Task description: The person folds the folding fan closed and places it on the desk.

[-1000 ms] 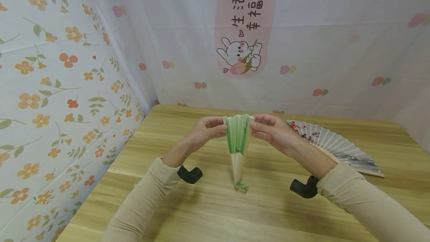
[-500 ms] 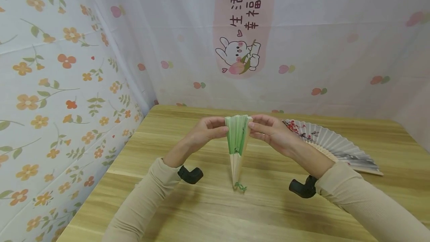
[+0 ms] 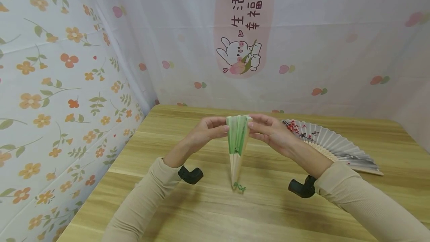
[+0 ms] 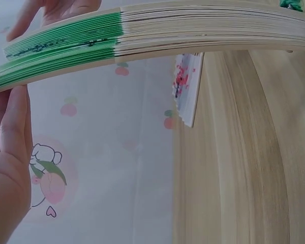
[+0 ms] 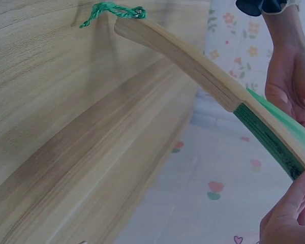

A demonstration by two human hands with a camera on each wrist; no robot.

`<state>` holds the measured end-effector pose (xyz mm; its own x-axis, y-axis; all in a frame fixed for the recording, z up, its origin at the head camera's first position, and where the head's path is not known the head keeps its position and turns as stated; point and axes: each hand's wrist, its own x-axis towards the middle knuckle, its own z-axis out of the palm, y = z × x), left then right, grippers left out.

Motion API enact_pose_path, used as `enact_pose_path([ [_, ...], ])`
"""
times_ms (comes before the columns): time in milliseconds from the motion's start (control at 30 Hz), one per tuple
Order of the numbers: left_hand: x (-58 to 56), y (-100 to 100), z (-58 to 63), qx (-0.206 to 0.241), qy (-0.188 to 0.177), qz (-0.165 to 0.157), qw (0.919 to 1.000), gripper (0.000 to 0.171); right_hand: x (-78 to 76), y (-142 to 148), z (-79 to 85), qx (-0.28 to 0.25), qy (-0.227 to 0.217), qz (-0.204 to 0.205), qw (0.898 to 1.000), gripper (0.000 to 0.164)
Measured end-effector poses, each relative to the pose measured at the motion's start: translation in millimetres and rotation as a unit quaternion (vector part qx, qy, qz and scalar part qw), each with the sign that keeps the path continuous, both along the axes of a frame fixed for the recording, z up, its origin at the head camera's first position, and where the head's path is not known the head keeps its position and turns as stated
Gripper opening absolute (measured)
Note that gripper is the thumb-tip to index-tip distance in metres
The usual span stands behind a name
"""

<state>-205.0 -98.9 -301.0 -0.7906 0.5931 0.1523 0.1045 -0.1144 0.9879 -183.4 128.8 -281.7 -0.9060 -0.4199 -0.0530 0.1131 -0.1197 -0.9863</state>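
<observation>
Head view: the left hand point(image 3: 204, 134) and the right hand point(image 3: 274, 132) face each other, and each grip pinches one side of the top of a green fan point(image 3: 237, 134) between thumb and fingers. The fan stands between the two grips, at 3 o'clock from the left and 9 o'clock from the right. It is mostly folded, its green pleats gathered above bare wooden ribs that narrow toward 6 o'clock. A green cord point(image 3: 240, 187) hangs at that lower end; whether the end touches the tabletop point(image 3: 218, 212) I cannot tell. The right wrist view shows the pale ribs and green pleats edge-on. A black fitting sits on each wrist, one point(image 3: 190, 175) near 7 o'clock from the left hand, the other point(image 3: 302, 187) at 5 o'clock from the right. Farther out, between 3 and 4 o'clock from the right hand, a white fan point(image 3: 336, 143) with red blossoms lies spread on the tabletop, partly hidden by the right forearm. At 12 o'clock, behind the tabletop, hangs a pale cloth point(image 3: 168, 33) printed with a rabbit and dark lettering; between 9 and 10 o'clock is a flowered cloth point(image 3: 50, 85).
</observation>
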Motion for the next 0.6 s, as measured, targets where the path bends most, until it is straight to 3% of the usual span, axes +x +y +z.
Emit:
enact_pose_path([
  [167,-0.1,0.6,-0.8,-0.006,-0.003,0.010,0.9999,0.032,-0.4,-0.5,-0.9,0.005,-0.001,0.001,1.000,0.046],
  [600,-0.2,7.2,-1.1,-0.005,-0.004,0.006,1.0000,0.031,1.1,-3.0,-0.7,-0.008,-0.007,0.001,1.000,0.013],
])
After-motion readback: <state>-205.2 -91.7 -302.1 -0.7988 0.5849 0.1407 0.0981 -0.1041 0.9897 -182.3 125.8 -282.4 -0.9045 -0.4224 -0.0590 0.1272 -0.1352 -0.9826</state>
